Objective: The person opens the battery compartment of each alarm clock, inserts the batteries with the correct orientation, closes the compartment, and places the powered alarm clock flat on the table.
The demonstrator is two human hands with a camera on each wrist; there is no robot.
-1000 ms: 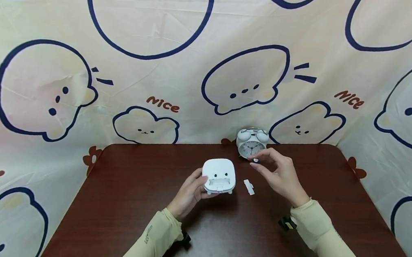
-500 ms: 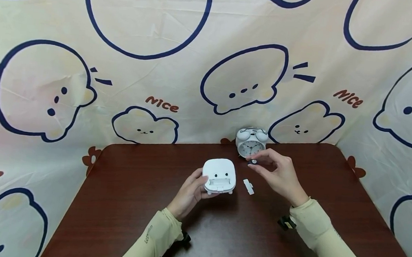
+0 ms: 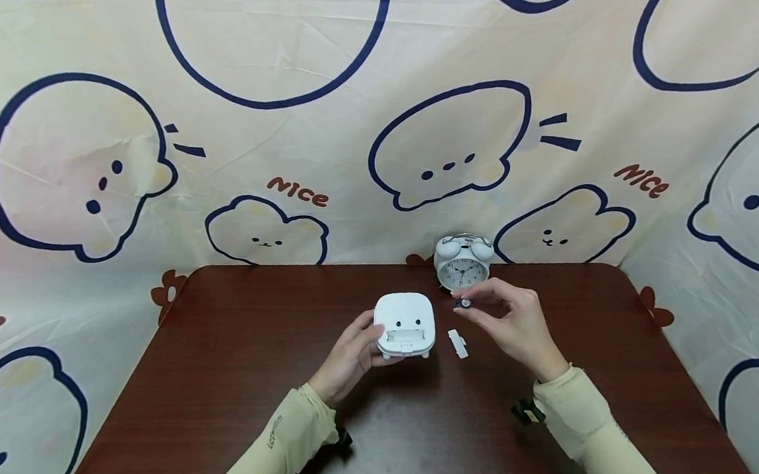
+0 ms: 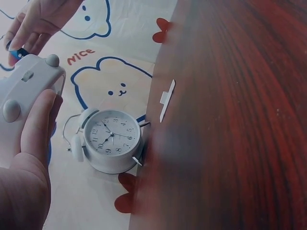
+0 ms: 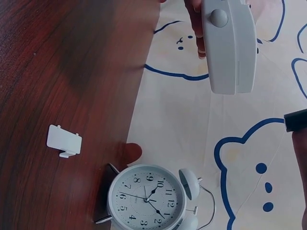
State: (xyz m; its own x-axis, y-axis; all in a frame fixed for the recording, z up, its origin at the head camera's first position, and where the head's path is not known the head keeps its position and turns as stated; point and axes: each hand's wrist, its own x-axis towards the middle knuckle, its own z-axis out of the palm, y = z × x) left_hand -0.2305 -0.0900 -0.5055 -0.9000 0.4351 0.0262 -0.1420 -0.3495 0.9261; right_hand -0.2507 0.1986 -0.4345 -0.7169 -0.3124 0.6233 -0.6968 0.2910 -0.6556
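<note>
In the head view my left hand (image 3: 347,358) grips a white rounded box-shaped device (image 3: 406,307) from its left side, thumb on its face. An uncovered battery compartment (image 3: 404,337) shows low on that face, with two dark round spots above it and small feet underneath. My right hand (image 3: 517,324) pinches a small dark-blue battery (image 3: 462,303) between thumb and fingertips, apart from the device and to its right. The right wrist view shows the battery (image 5: 295,120) as a dark cylinder at the edge. A white battery cover (image 3: 458,344) lies on the table between the hands.
Behind my right hand, a white twin-bell alarm clock (image 3: 464,263) stands at the table's back edge. The dark brown wooden table (image 3: 236,405) meets a cartoon-printed cloth (image 3: 353,152) at the back, which also hangs on the right.
My right hand has shifted slightly left and down with the battery, toward the device, and the battery has turned a little. My left hand and the device stay nearly still.
</note>
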